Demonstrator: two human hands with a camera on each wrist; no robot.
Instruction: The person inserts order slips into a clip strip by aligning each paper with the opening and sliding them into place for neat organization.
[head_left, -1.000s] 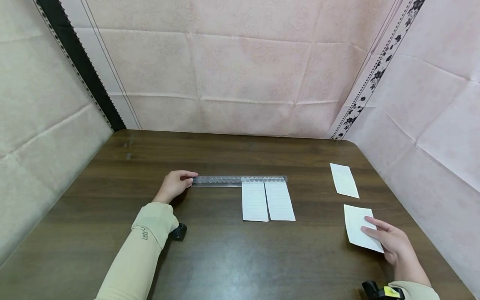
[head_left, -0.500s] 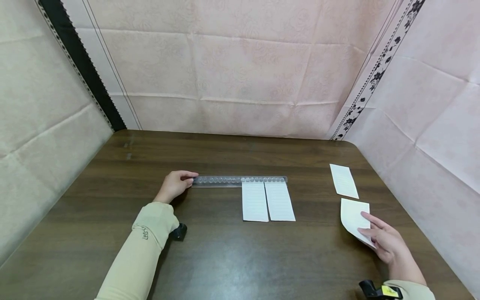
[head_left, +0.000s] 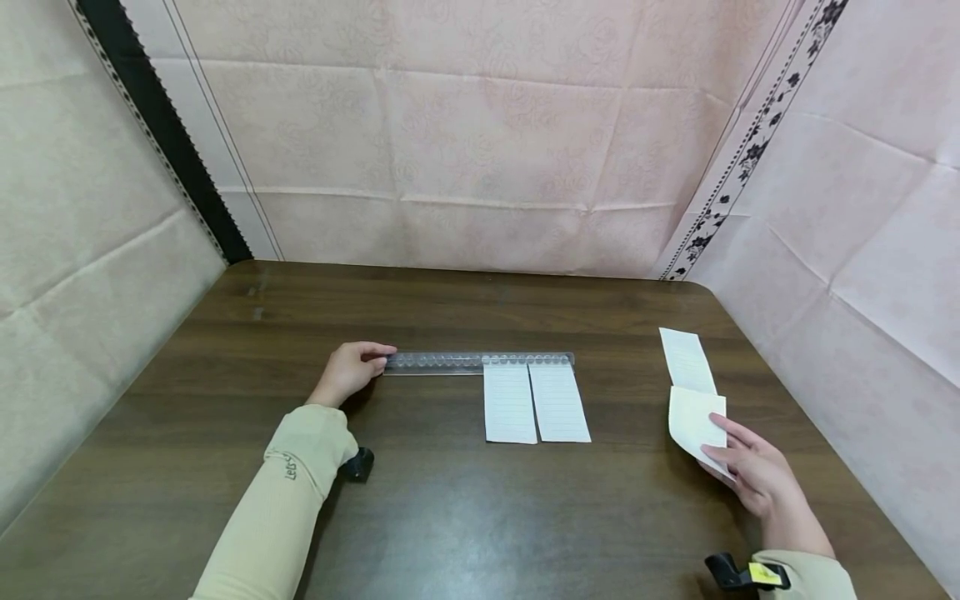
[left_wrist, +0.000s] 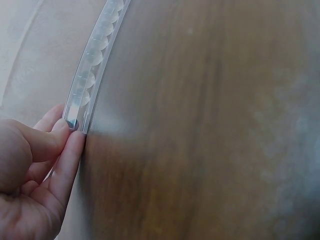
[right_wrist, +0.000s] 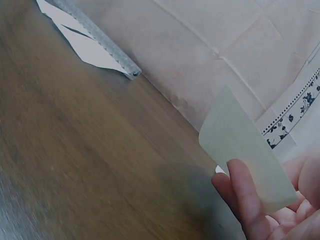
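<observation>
A clear plastic strip with a row of rounded bumps lies lengthwise across the table. My left hand pinches its left end between thumb and fingers; the left wrist view shows the grip close up on the strip. Two lined white paper cards hang side by side from the strip's right part, top edges under it. On the right, my right hand holds a blank-faced paper card by its right side, the card slightly bent. Its top edge overlaps another paper card lying on the table.
The brown wood table has rounded far corners. Pale patterned cloth rises behind it and on both sides. Small bits of clear tape show near the far left corner.
My right hand has carried its card up and to the left, from below the loose card to over its lower edge. My left hand and the strip have stayed put.
</observation>
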